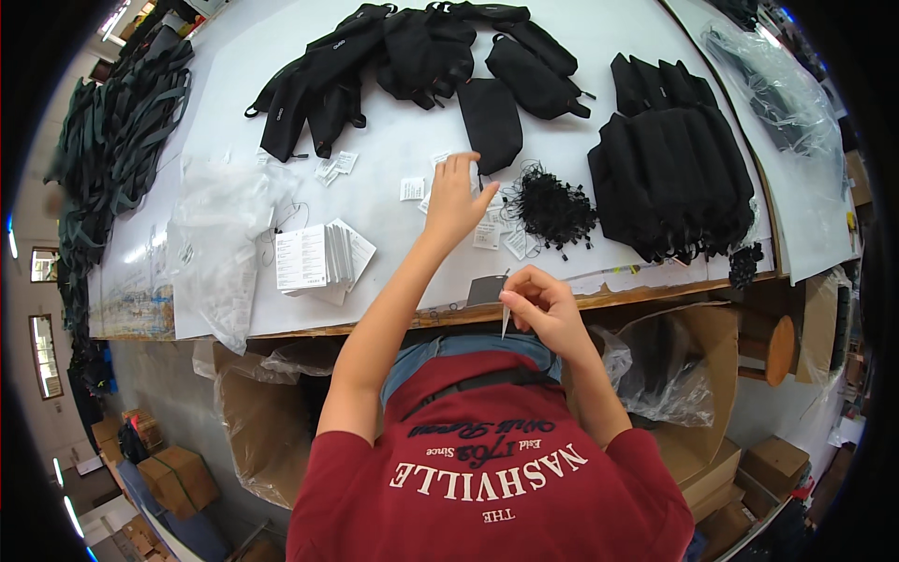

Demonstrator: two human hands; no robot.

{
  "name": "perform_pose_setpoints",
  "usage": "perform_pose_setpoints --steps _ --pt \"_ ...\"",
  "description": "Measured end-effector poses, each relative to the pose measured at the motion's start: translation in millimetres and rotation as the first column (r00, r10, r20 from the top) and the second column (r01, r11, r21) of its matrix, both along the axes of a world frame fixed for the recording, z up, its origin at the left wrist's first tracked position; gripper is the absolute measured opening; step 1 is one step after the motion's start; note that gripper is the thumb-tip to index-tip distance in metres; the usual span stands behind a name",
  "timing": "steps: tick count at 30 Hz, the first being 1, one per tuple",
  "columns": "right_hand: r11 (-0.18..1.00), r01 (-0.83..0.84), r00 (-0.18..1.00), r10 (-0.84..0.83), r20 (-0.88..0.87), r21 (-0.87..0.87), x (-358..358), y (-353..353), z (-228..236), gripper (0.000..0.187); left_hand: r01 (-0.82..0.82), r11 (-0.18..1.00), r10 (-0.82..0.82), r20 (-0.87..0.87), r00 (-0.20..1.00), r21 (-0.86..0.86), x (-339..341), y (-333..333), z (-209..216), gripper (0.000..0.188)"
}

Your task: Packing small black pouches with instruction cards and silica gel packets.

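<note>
My left hand [453, 199] reaches over the table with its fingers stretched and the thumb apart. Beneath and beside it lie small white packets [487, 232], and a black fabric pouch [492, 126] lies just beyond its fingertips. Close to the front edge, my right hand [545, 304] pinches a thin white tag [506, 321], seen nearly edge-on. A dark grey card [485, 291] shows beside those fingers; whether they also hold it is unclear. To the left stands a stack of white printed cards [309, 258]. A tangled heap of black cord loops [552, 208] lies right of my left hand.
Several black pouches [421, 56] are piled at the back, and more stand in a row [670, 183] at the right. Clear plastic bags [220, 244] cover the left. Dark straps [122, 140] hang over the far-left edge. Open cardboard boxes [716, 356] sit below the table.
</note>
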State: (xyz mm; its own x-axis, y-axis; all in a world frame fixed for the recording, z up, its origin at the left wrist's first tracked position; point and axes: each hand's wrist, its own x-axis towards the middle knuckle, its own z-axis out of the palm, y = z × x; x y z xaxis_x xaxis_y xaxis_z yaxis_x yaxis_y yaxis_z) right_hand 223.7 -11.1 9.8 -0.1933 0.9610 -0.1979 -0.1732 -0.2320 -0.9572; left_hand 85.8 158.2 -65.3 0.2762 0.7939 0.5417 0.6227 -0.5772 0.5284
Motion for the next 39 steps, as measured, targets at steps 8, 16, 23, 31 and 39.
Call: perform_pose_setpoints --steps 8,16,23,31,39 --pt "0.999 0.039 0.999 -0.039 0.004 -0.015 3.7 -13.1 -2.0 0.010 -0.077 0.997 0.078 -0.082 0.994 0.022 6.8 41.0 0.3 0.028" --pt "0.979 -0.202 0.962 0.192 0.194 0.037 2.9 -10.3 -13.6 0.012 0.072 0.915 0.179 0.558 0.810 -0.398 -85.6 18.7 92.9 0.030" --pt "0.959 -0.282 0.907 0.267 0.325 -0.001 -3.9 -4.6 0.0 0.012 -0.260 0.962 0.275 -0.287 0.918 0.089 -112.8 -33.4 24.9 0.044" --pt "0.993 -0.118 0.901 0.100 0.422 0.015 0.1 -5.2 -3.1 0.012 0.108 0.990 -0.120 -0.141 0.983 -0.089 -55.8 -106.5 1.4 0.034" --pt "0.988 0.045 0.752 -0.132 0.646 0.151 -19.5 4.7 -0.3 0.009 -0.005 0.957 0.068 0.208 0.976 -0.290 -71.2 -134.1 26.1 0.014"
